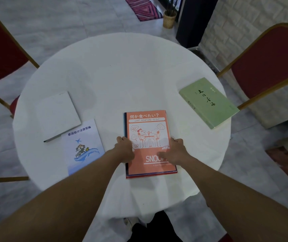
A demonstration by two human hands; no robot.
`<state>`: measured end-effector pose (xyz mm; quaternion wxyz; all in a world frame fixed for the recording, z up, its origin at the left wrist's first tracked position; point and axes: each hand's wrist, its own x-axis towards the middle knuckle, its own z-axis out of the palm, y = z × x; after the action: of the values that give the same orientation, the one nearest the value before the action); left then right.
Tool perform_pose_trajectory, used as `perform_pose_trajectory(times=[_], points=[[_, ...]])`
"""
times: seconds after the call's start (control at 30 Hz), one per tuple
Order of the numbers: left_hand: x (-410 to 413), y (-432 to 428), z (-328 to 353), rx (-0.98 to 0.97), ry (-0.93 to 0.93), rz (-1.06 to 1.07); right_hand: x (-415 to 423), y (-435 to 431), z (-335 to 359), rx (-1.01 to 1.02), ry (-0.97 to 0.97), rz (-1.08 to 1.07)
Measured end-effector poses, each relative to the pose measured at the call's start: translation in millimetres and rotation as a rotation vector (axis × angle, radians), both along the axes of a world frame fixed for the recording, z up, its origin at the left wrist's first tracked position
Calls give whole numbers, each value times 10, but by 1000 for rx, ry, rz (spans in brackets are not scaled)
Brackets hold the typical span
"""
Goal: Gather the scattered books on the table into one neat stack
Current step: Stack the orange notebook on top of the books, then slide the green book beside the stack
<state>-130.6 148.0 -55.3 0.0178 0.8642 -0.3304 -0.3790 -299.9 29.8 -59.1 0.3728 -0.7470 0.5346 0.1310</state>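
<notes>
An orange Snoopy notebook tops a small stack at the table's near middle, with dark blue and red covers showing under its left and bottom edges. My left hand grips the stack's left edge. My right hand lies flat on its right side, fingers over the cover. A white and blue booklet lies to the left, and a plain white book sits behind it, partly overlapping it. A green hardcover rests at the right, near the rim.
The round table wears a white cloth. Red chairs with gold frames stand at the left and the right. A small wicker pot and a dark pillar stand on the floor beyond.
</notes>
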Motion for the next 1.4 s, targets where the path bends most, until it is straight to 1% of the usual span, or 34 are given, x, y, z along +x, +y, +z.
perform_pose_trajectory(times=[0.6, 0.7, 0.8, 0.87, 0.97, 1.27, 1.4], points=[[-5, -13, 73, 23, -25, -48, -16, -14, 8, -4, -27, 21], [-18, 15, 123, 14, -68, -107, -72, -8, 28, 5, -23, 69], [19, 25, 202, -47, -141, -129, -113, -95, 79, 77, -64, 111], [45, -28, 281, -82, -177, -148, -142, -198, 106, 78, -76, 114], [22, -243, 416, -116, -170, -158, -202, -391, 179, 23, -29, 89], [-340, -1274, 572, -219, -39, -167, -424, -1225, 412, -111, -72, -14], [-576, -1780, 537, -211, 19, -162, -555, -1708, 468, -203, -51, -39]])
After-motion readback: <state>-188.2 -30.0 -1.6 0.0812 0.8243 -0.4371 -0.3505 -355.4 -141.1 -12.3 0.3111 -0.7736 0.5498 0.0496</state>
